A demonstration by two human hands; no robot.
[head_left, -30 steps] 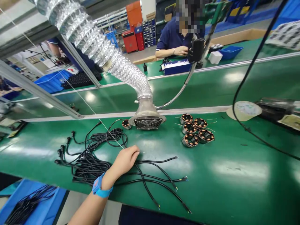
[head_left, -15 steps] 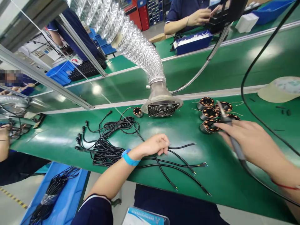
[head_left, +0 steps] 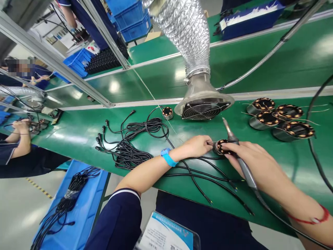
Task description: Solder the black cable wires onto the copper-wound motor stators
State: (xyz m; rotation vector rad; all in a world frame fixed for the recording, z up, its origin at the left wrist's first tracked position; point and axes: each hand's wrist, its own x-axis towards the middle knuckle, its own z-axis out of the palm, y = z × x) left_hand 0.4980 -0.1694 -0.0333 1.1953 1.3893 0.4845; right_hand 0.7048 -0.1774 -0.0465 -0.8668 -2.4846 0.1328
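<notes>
Two hands now at one stator coil point(head_left: 221, 147), newly near-centre on desk point(head_left: 78, 133) | left hand point(head_left: 196, 146) fingers pinching its wire | right hand point(head_left: 256, 163) clenched around soldering iron point(head_left: 235, 147), newly brought in, tip near fume fan point(head_left: 204, 109).

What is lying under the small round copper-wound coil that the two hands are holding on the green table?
Under the small round copper-wound coil, thin black cables cross the green table. The left hand and right hand cover its sides, so whether it rests on them cannot be seen.
</notes>
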